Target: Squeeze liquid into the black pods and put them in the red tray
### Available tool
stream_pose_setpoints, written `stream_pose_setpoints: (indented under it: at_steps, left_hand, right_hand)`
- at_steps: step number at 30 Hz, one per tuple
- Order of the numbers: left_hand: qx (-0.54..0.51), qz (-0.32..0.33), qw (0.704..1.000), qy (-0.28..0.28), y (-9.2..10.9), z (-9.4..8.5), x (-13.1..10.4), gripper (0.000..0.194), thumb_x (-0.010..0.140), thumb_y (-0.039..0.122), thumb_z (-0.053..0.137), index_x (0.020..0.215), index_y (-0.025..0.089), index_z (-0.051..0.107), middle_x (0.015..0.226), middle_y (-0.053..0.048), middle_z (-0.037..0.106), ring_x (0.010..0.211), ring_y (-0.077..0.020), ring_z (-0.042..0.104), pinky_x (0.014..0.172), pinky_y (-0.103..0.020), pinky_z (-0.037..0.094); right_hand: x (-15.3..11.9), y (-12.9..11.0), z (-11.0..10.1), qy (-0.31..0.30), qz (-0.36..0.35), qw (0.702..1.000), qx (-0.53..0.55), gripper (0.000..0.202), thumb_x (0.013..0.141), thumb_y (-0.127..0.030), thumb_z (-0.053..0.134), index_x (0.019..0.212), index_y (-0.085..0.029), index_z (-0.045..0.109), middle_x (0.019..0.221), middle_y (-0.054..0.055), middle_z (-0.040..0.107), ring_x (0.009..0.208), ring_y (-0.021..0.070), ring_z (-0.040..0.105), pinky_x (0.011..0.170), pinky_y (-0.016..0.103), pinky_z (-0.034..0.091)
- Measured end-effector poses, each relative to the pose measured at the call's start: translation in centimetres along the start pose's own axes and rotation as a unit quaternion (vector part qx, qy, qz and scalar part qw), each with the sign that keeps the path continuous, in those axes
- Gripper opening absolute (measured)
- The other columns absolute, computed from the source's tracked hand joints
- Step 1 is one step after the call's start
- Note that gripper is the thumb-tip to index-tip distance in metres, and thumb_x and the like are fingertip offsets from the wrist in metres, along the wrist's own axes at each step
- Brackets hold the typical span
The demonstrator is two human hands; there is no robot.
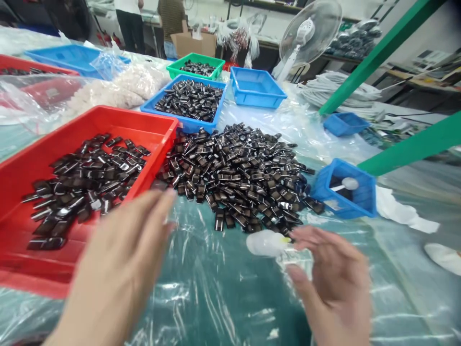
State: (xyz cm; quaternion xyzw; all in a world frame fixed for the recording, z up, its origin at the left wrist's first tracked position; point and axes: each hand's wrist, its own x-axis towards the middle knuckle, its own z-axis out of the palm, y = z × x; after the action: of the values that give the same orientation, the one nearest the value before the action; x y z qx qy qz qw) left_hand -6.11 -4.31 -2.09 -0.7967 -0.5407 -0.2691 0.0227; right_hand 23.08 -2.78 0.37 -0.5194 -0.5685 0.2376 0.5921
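My left hand point(120, 262), smeared by motion, hovers by the near right edge of a red tray point(21, 168). Its fingers are stretched out and nothing shows in them. My right hand point(333, 283) is open, thumb and fingers apart, at the front of a heap of small dark glossy plastic pieces point(237, 173). Close to its fingertips lies a small translucent white bottle point(264, 242) with a yellowish tip; whether they touch I cannot tell. More of the dark pieces point(97, 173) lie loose inside the red tray.
Behind the heap stand a blue tray point(216, 113) and a green tray point(219, 69) of dark pieces, plus another blue tray point(257, 98). A small blue bin point(355, 197) sits right, beside green posts point(414, 144). A fan point(306, 31) and people stand farther back.
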Motion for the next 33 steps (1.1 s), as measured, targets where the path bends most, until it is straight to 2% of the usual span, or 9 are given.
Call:
stream_pose_setpoints:
  at_steps: [1, 3, 6, 9, 12, 18, 22, 29, 33]
  left_hand:
    - [0.008, 0.032, 0.999, -0.015, 1.8, 0.5, 2.9, 0.038, 0.097, 0.013, 0.04, 0.134, 0.015, 0.05, 0.133, -0.016, 0.054, 0.114, -0.036, 0.054, 0.092, -0.055, 0.043]
    - [0.035, 0.083, 0.995, -0.044, 4.8, 1.8, 7.4, 0.033, 0.101, 0.021, 0.034, 0.117, 0.005, 0.057, 0.102, -0.019, 0.066, 0.085, -0.0336, 0.064, 0.069, -0.049, 0.052]
    - [0.03, 0.066, 0.994, -0.076, 6.5, 4.2, 10.0, 0.039, 0.1, 0.034, 0.037, 0.099, 0.002, 0.06, 0.08, -0.017, 0.064, 0.071, -0.0329, 0.063, 0.059, -0.047, 0.052]
    - [-0.007, 0.048, 0.994, -0.094, 5.9, 6.0, 9.8, 0.033, 0.1, 0.03, 0.034, 0.095, 0.007, 0.058, 0.081, -0.015, 0.063, 0.074, -0.0309, 0.061, 0.064, -0.048, 0.052]
    - [-0.081, 0.031, 0.99, -0.116, 5.0, 6.4, 9.4, 0.02, 0.097, 0.019, 0.035, 0.098, 0.015, 0.054, 0.086, -0.009, 0.062, 0.079, -0.0254, 0.062, 0.07, -0.042, 0.053]
    - [-0.221, -0.029, 0.958, -0.178, 4.8, 4.3, 9.2, 0.017, 0.097, 0.02, 0.034, 0.104, 0.023, 0.05, 0.096, -0.006, 0.062, 0.087, -0.0224, 0.063, 0.073, -0.035, 0.053]
    - [-0.295, -0.064, 0.922, -0.24, 4.9, 3.1, 8.7, 0.016, 0.099, 0.023, 0.031, 0.105, 0.021, 0.046, 0.084, -0.002, 0.061, 0.075, -0.0173, 0.062, 0.067, -0.029, 0.051]
    - [-0.353, -0.116, 0.884, -0.285, 4.5, 2.3, 7.7, 0.022, 0.101, 0.031, 0.027, 0.1, 0.024, 0.047, 0.088, -0.001, 0.06, 0.082, -0.0174, 0.059, 0.069, -0.027, 0.046]
    - [-0.349, -0.159, 0.875, -0.294, 4.6, 1.9, 7.7, 0.028, 0.099, 0.039, 0.03, 0.081, 0.023, 0.044, 0.071, 0.003, 0.048, 0.067, -0.0152, 0.05, 0.06, -0.025, 0.04]
  right_hand:
    - [0.0, 0.7, -0.1, -0.056, 0.036, 0.997, -0.034, 0.053, 0.081, -0.018, 0.069, 0.127, -0.029, 0.045, 0.117, 0.007, 0.059, 0.103, 0.0214, 0.058, 0.086, 0.037, 0.046]
    - [-0.2, 1.7, 0.0, -0.143, 0.093, 0.982, -0.082, 0.052, 0.085, -0.022, 0.064, 0.13, -0.032, 0.039, 0.127, 0.007, 0.057, 0.113, 0.0219, 0.057, 0.091, 0.039, 0.047]
    - [-0.5, 2.0, 0.3, -0.191, 0.119, 0.969, -0.105, 0.032, 0.09, -0.026, 0.058, 0.119, -0.033, 0.048, 0.119, 0.003, 0.062, 0.111, 0.02, 0.06, 0.091, 0.037, 0.05]
    - [-0.7, 1.9, 0.2, -0.188, 0.123, 0.968, -0.108, 0.028, 0.09, -0.028, 0.057, 0.116, -0.035, 0.048, 0.114, 0.002, 0.063, 0.108, 0.0188, 0.061, 0.085, 0.032, 0.054]
    - [-1.0, 1.9, -0.4, -0.178, 0.12, 0.971, -0.104, 0.032, 0.091, -0.031, 0.056, 0.121, -0.037, 0.045, 0.116, 0.002, 0.061, 0.107, 0.0177, 0.061, 0.08, 0.026, 0.056]
    - [-0.5, 0.7, -1.2, -0.154, 0.139, 0.975, -0.078, 0.031, 0.092, -0.036, 0.055, 0.123, -0.041, 0.05, 0.115, -0.002, 0.064, 0.091, 0.0117, 0.066, 0.073, 0.016, 0.055]
    - [-0.1, 0.4, -1.1, -0.141, 0.148, 0.974, -0.101, 0.028, 0.091, -0.04, 0.056, 0.118, -0.041, 0.055, 0.102, -0.004, 0.069, 0.08, 0.01, 0.067, 0.069, 0.014, 0.054]
    - [0.3, 1.0, -1.5, -0.219, 0.061, 0.961, -0.156, 0.035, 0.089, -0.029, 0.059, 0.123, -0.037, 0.052, 0.115, -0.002, 0.07, 0.097, 0.0143, 0.07, 0.078, 0.016, 0.056]
    - [0.2, 0.9, -1.7, -0.222, 0.043, 0.957, -0.18, 0.037, 0.088, -0.029, 0.061, 0.123, -0.037, 0.053, 0.118, -0.001, 0.07, 0.102, 0.0169, 0.069, 0.081, 0.019, 0.056]
